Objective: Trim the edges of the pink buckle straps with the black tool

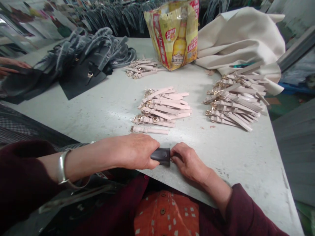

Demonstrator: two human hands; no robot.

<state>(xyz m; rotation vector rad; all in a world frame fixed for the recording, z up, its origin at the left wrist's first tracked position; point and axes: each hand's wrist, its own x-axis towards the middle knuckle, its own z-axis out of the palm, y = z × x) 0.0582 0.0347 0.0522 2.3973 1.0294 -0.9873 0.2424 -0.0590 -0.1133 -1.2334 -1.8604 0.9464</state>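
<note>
My left hand (139,151) is wrapped over a short black piece (163,156) that looks like folded leather or plastic, near the table's front edge. Only its right end shows; the rest lies under my palm. At that end my right hand (188,161) is closed in a pinch, and a small glint shows by the fingertips. What they grip is too small to make out. Just beyond my hands lies one pale pink buckle strap (150,130). Behind it is a heap of similar straps (164,106) with gold buckles.
More straps are piled at the right (236,98) and at the back (141,68). A yellow printed bag (172,36) stands behind, beside draped cream material (241,39). Black bags with plastic-wrapped handles (83,70) lie at left, near another person's hand (13,65).
</note>
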